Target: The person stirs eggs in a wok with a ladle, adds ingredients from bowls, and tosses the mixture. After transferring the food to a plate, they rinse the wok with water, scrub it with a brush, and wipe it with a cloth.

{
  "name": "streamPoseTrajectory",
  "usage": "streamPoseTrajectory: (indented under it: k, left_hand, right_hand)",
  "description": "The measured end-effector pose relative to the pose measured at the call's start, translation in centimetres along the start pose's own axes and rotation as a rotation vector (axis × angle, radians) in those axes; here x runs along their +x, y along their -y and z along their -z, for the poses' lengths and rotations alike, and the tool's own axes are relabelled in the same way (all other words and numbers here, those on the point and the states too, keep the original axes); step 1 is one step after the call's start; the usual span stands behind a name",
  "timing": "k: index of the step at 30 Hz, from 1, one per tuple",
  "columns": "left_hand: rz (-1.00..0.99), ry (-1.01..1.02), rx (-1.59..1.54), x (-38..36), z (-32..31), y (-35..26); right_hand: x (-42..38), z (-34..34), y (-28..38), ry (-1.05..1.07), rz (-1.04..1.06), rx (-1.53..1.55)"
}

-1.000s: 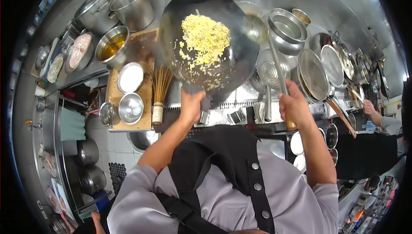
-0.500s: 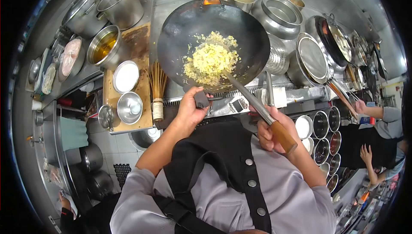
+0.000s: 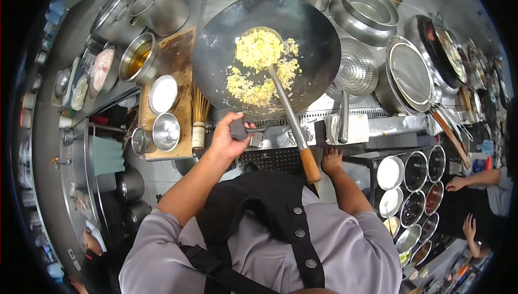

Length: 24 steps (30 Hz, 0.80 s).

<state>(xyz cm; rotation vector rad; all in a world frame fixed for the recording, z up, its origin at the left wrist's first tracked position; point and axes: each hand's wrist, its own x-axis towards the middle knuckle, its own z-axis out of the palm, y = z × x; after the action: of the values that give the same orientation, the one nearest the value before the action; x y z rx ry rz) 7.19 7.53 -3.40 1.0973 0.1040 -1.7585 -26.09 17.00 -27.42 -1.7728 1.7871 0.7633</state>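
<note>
Precariously, the ladle (image 3: 290,113) is propped unheld in the wok (image 3: 318,62); were the wok jolted, yellow food (image 3: 258,48) could be spilled. The grey cloth (image 3: 238,130) at the wok's handle is clasped by the left hand (image 3: 222,143), the food lying at one o'clock. The right hand's (image 3: 332,160) grip cannot be told; the ladle's wooden end is seen at nine o'clock.

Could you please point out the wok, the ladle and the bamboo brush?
Wok (image 3: 318,51): head view, bare inner wall, right side of the picture.
Ladle (image 3: 309,164): head view, wooden grip.
Bamboo brush (image 3: 200,107): head view, bristles.
</note>
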Motion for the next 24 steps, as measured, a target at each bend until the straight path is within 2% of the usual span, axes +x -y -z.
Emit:
streamPoseTrajectory:
  k: [5, 7, 9, 11, 13, 15, 17, 18, 19, 20, 21, 22, 23, 24]
  left_hand:
    - [-0.042, -0.031, 0.026, 0.0, 0.4, -0.2]
    - [-0.042, 0.0, 0.033, -0.5, 0.1, -0.2]
    - [-0.016, 0.02, 0.055, -0.1, 0.9, -0.2]
    - [0.049, 0.073, 0.089, 0.1, 1.2, -0.1]
    - [0.052, 0.063, 0.086, 0.6, 1.8, 0.3]
    - [0.069, 0.069, 0.099, 0.8, 1.9, 0.8]
    - [0.011, 0.069, 0.106, 0.8, 2.2, 1.8]
    - [0.049, 0.104, 0.077, 1.0, 2.5, 2.0]
    - [0.078, 0.142, 0.082, 1.1, 4.2, 1.5]
    - [0.224, 0.25, 0.171, 2.9, 4.3, 1.7]
    - [0.156, 0.197, 0.283, 2.4, 3.6, 1.9]
    - [0.177, 0.142, 0.399, 2.2, 3.2, 1.7]
    - [0.274, 0.375, 0.276, 6.1, 6.6, 0.4]
    - [0.261, 0.35, 0.292, 6.7, 6.8, 0.3]
  right_hand:
    - [3.8, -4.6, -1.7, -0.096, 0.034, 0.174]
    - [3.0, -2.3, -0.9, 0.054, 0.054, 0.099]
    - [0.2, 1.1, 0.2, 0.162, 0.205, 0.306]
    - [-4.3, 3.3, 1.6, -0.068, 0.414, 0.858]
    - [-7.2, 5.5, 3.5, 0.231, 0.614, 1.668]
    - [-11.0, 10.3, 4.4, 0.378, 0.683, 2.067]
    - [-12.5, 14.7, 4.7, 0.586, 0.835, 2.173]
    - [-11.9, 15.6, 5.0, 0.638, 0.852, 2.127]
    - [-12.0, 16.7, 5.8, 0.614, 0.691, 2.099]
    - [-12.9, 17.1, 8.2, 0.51, 0.496, 2.031]
    - [-13.7, 17.1, 9.6, 0.544, 0.452, 2.11]
    - [-15.1, 17.4, 10.3, 0.523, 0.45, 2.132]
    - [-15.3, 17.2, 11.6, 0.386, 0.407, 2.072]
    - [-15.8, 17.0, 12.4, 0.349, 0.393, 2.105]
